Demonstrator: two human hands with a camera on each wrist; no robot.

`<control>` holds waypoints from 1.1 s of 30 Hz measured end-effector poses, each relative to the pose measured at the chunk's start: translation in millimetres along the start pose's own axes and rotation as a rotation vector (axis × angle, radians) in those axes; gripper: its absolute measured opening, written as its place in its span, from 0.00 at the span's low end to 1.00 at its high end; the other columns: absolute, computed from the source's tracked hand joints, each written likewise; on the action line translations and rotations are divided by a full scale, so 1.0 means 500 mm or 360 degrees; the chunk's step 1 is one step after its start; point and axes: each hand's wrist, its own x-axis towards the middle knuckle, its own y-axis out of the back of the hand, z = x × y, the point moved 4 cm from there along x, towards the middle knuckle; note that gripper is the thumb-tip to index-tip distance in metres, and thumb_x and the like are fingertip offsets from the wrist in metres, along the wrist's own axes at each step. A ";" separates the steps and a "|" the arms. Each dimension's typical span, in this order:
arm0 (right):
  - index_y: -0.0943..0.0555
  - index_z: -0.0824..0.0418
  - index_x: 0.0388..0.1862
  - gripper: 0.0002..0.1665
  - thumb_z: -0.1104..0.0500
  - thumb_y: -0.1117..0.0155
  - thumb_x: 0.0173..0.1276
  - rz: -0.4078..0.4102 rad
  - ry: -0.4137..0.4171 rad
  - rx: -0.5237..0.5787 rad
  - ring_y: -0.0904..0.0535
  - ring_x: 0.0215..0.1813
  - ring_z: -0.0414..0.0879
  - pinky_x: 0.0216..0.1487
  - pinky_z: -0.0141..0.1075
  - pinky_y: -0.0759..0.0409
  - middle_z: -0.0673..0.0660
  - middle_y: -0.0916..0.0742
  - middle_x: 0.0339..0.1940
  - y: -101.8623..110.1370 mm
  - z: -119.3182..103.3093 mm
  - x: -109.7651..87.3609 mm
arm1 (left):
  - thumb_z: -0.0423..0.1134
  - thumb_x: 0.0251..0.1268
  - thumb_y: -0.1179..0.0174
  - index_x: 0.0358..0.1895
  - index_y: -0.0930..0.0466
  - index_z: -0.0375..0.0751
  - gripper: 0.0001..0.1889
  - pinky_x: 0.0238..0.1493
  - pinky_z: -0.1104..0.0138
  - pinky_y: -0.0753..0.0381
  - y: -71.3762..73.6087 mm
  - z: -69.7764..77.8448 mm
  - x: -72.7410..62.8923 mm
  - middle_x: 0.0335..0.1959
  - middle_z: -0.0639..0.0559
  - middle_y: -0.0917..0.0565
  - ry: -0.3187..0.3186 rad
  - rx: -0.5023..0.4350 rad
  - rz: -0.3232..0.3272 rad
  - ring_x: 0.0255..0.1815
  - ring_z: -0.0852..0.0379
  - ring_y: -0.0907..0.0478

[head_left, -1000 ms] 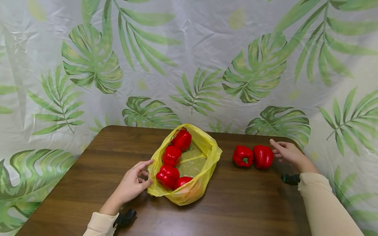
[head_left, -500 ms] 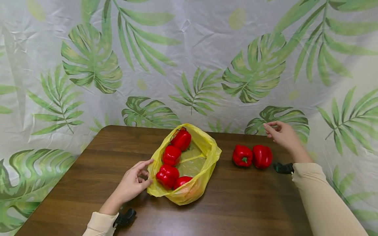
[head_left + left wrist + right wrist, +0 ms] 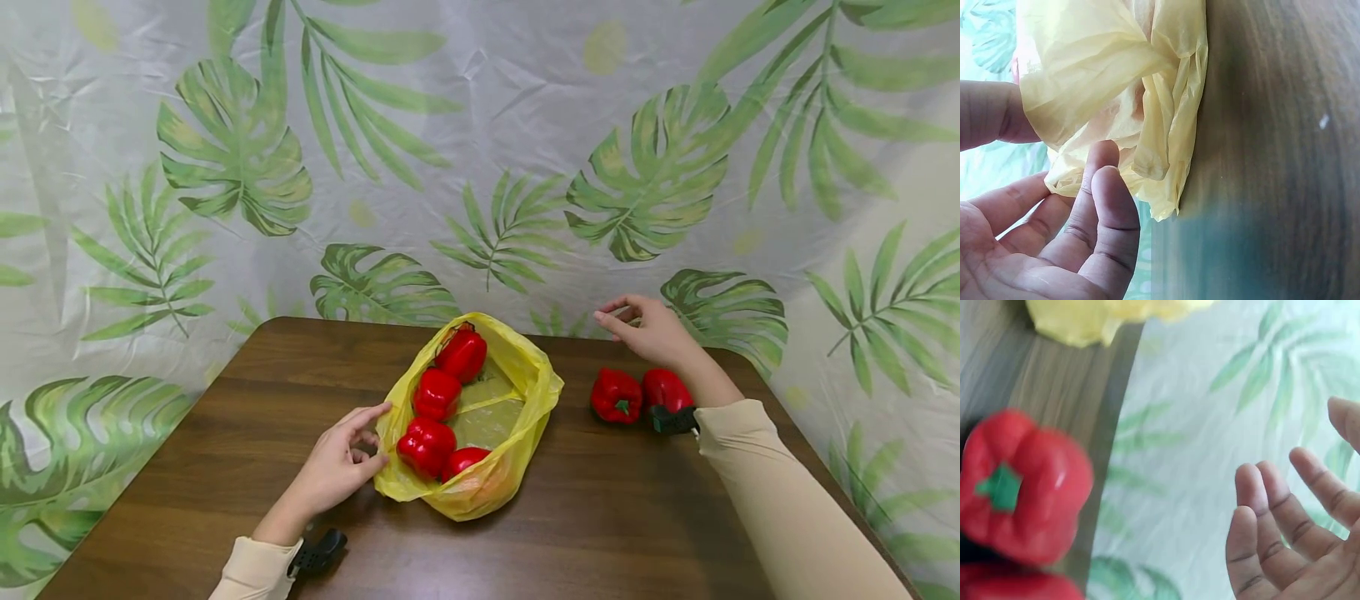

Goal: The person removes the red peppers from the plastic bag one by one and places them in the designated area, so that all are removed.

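Observation:
A yellow plastic bag lies wide-mouthed on the table, holding several red bell peppers, one of them the front-left pepper. My left hand touches its left rim, index finger and thumb spread apart; the left wrist view shows the fingers relaxed against the thin plastic. Right of the bag sit two more red bell peppers, one with a green stem, the other partly covered by my right wrist. Beyond them my right hand hovers, fingers loosely bent and holding nothing.
The brown wooden table ends at its back edge just behind the bag and peppers. A leaf-patterned curtain hangs close behind it. Dark straps sit on both wrists.
My right hand has moved from the right side of the two loose peppers up and leftward over the table's back edge. My left hand, the bag and the peppers have stayed put.

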 end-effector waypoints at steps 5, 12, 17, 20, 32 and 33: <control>0.20 0.59 0.67 0.28 0.40 0.40 0.82 -0.0176 0.0109 -0.0013 0.11 0.52 0.55 0.49 0.46 0.13 0.66 0.11 0.58 -0.036 -0.068 0.002 | 0.23 0.59 0.30 0.76 0.25 0.35 0.37 0.35 0.69 0.12 0.000 0.002 0.000 0.69 0.37 0.21 -0.0008 -0.0009 -0.0007 0.45 0.57 0.16; 0.19 0.56 0.68 0.26 0.44 0.34 0.80 -0.0432 0.0310 -0.0057 0.11 0.53 0.58 0.52 0.47 0.13 0.60 0.11 0.54 -0.098 -0.164 0.001 | 0.23 0.60 0.30 0.75 0.25 0.33 0.36 0.33 0.69 0.14 0.003 0.009 -0.001 0.67 0.36 0.20 -0.0068 -0.0029 -0.0011 0.44 0.54 0.16; 0.21 0.56 0.70 0.28 0.44 0.33 0.79 -0.0594 0.0387 -0.0052 0.11 0.52 0.55 0.55 0.46 0.12 0.57 0.10 0.55 -0.148 -0.221 -0.001 | 0.23 0.61 0.30 0.75 0.26 0.32 0.35 0.32 0.70 0.15 0.004 0.011 -0.001 0.66 0.36 0.20 -0.0088 -0.0027 -0.0013 0.43 0.60 0.17; 0.20 0.54 0.69 0.28 0.42 0.33 0.78 -0.0671 0.0438 -0.0070 0.10 0.48 0.50 0.54 0.44 0.12 0.56 0.10 0.53 -0.179 -0.251 -0.002 | 0.22 0.61 0.30 0.75 0.25 0.33 0.36 0.32 0.70 0.14 0.004 0.009 0.000 0.66 0.37 0.20 -0.0068 -0.0012 -0.0010 0.43 0.64 0.18; 0.21 0.59 0.69 0.33 0.42 0.29 0.74 -0.0858 0.0569 -0.0125 0.12 0.52 0.49 0.56 0.39 0.14 0.57 0.09 0.52 -0.285 -0.329 -0.010 | 0.23 0.61 0.30 0.76 0.26 0.34 0.36 0.32 0.69 0.14 0.002 0.009 -0.001 0.66 0.38 0.20 -0.0040 -0.0005 -0.0018 0.43 0.64 0.18; 0.21 0.59 0.69 0.33 0.42 0.28 0.74 -0.0868 0.0580 -0.0132 0.12 0.53 0.50 0.57 0.39 0.14 0.57 0.09 0.53 -0.293 -0.335 -0.012 | 0.23 0.61 0.30 0.76 0.25 0.35 0.36 0.32 0.69 0.14 0.002 0.007 -0.001 0.66 0.38 0.20 -0.0031 0.0004 -0.0018 0.43 0.64 0.18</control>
